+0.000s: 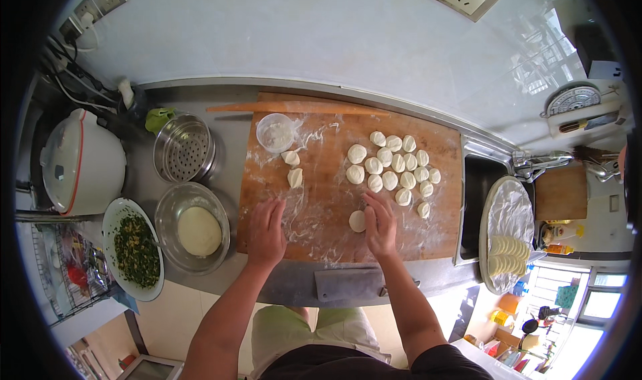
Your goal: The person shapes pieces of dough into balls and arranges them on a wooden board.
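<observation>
A floured wooden board [321, 179] lies before me. My left hand [269, 229] is over its left front part with fingers extended and nothing seen in it. My right hand [380, 224] is beside a flattened dough disc [357, 221]; its fingers are at the disc's right edge, and whether they touch cannot be told. Several small dough pieces [389, 180] are grouped on the board's right half. Two cut dough pieces [295, 178] lie beyond my left hand, below a clear tub of flour [276, 133]. A long tapered rolling pin [301, 108] lies along the back edge.
A cleaver [346, 283] lies at the counter's front edge. Leftward are a dough bowl [165, 249], a dish of chopped green filling [108, 229], a perforated steel steamer [183, 149] and a white cooker [100, 164]. A foil-lined tray [509, 204] with dumplings sits over the sink [476, 179].
</observation>
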`<control>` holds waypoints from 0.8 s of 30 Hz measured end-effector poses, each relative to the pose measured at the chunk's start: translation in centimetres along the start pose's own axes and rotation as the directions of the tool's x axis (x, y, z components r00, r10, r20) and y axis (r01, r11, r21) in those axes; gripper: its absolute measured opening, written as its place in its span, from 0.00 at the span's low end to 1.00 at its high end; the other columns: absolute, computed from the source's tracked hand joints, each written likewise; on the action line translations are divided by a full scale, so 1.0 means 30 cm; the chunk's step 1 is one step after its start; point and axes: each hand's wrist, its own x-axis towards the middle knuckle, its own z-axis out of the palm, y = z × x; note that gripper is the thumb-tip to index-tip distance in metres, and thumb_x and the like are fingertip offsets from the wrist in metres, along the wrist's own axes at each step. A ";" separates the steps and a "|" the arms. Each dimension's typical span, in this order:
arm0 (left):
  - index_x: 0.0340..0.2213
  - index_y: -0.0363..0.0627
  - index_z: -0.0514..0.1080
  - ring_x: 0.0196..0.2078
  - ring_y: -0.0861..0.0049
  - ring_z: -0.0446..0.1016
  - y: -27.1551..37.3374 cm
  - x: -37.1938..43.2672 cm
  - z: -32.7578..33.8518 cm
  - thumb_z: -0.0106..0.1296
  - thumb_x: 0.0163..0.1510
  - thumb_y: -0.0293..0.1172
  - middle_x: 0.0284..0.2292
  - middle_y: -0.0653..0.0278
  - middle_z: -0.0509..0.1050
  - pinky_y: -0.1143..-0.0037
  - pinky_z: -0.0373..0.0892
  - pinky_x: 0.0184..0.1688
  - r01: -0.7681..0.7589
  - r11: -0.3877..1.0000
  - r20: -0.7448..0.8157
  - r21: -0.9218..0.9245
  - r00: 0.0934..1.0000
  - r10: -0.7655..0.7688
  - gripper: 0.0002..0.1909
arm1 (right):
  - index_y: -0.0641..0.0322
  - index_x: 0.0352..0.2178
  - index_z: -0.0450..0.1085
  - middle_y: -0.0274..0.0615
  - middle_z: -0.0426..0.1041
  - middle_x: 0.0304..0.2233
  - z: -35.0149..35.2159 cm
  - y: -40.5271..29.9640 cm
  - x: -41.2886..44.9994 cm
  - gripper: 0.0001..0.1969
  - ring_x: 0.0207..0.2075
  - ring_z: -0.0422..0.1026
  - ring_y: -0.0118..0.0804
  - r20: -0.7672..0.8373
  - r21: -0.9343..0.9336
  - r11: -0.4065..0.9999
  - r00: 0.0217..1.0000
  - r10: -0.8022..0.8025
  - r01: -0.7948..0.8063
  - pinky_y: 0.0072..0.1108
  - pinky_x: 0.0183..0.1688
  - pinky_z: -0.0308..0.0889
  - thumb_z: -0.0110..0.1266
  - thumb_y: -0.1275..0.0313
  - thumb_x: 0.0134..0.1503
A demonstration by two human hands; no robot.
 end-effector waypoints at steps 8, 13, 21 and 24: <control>0.52 0.36 0.68 0.56 0.53 0.66 0.011 0.010 -0.004 0.44 0.52 0.18 0.50 0.51 0.68 0.57 0.59 0.62 -0.036 0.999 -0.025 -0.002 0.999 0.036 0.24 | 0.60 0.46 0.73 0.46 0.70 0.49 -0.005 -0.040 -0.111 0.20 0.51 0.69 0.50 0.154 -0.341 0.890 0.952 -0.265 0.303 0.38 0.51 0.67 0.63 0.75 0.49; 0.51 0.36 0.68 0.56 0.53 0.65 0.005 0.006 -0.001 0.44 0.53 0.19 0.51 0.52 0.68 0.57 0.59 0.62 -0.024 1.000 -0.018 0.018 1.000 0.024 0.23 | 0.59 0.47 0.73 0.45 0.70 0.49 -0.016 -0.036 -0.054 0.20 0.50 0.69 0.50 0.101 -0.394 0.886 0.970 -0.221 0.243 0.37 0.51 0.66 0.62 0.75 0.50; 0.50 0.37 0.69 0.57 0.53 0.65 0.010 0.011 -0.011 0.44 0.53 0.21 0.52 0.53 0.68 0.57 0.58 0.62 -0.021 1.000 0.000 0.017 1.000 0.021 0.22 | 0.58 0.45 0.74 0.44 0.72 0.47 -0.020 -0.014 -0.041 0.19 0.50 0.70 0.46 0.140 -0.364 0.870 0.943 -0.302 0.333 0.35 0.50 0.66 0.63 0.74 0.49; 0.50 0.38 0.69 0.58 0.54 0.65 0.008 0.005 -0.010 0.45 0.52 0.21 0.52 0.53 0.67 0.57 0.58 0.63 -0.019 1.000 0.002 0.021 1.000 0.019 0.22 | 0.62 0.47 0.73 0.46 0.72 0.49 -0.020 -0.022 -0.048 0.22 0.52 0.70 0.52 0.083 -0.383 0.885 0.964 -0.251 0.263 0.38 0.53 0.66 0.65 0.75 0.47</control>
